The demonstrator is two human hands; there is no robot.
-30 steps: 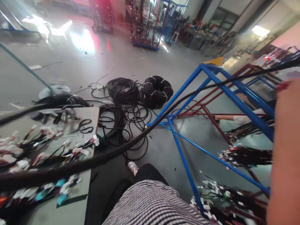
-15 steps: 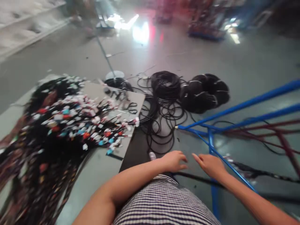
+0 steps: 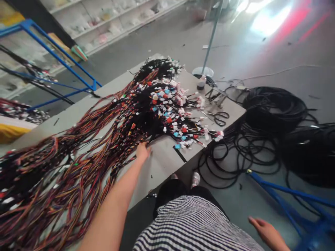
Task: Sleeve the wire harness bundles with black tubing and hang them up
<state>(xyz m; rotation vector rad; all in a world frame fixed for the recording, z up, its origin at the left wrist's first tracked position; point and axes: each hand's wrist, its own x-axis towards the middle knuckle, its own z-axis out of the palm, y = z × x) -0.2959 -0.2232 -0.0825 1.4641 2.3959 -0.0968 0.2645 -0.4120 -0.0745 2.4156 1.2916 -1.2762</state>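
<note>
A thick spread of wire harnesses (image 3: 104, 153) runs along the table, its wires black, red, orange and yellow. Their ends form a heap of small connectors (image 3: 170, 118) in white, red and light blue. My left hand (image 3: 142, 152) reaches to the near edge of the harnesses, just below the connector heap, and touches the wires there. Its fingers are partly hidden and blurred, so whether they grip a wire cannot be made out. Low on the right, away from the table, my right hand (image 3: 268, 233) hangs over the floor with fingers apart, holding nothing.
Black-handled scissors (image 3: 220, 118) lie near the right corner of the grey table (image 3: 162, 164). Coils of black cable (image 3: 274, 108) and loose loops cover the floor beyond. A blue metal frame (image 3: 282, 190) stands at right, another blue frame (image 3: 60, 59) at left. Shelves (image 3: 104, 24) line the back.
The view has swung left toward the table. My left hand has gone from in front of my waist to the harnesses. My right hand has dropped lower, out to the right.
</note>
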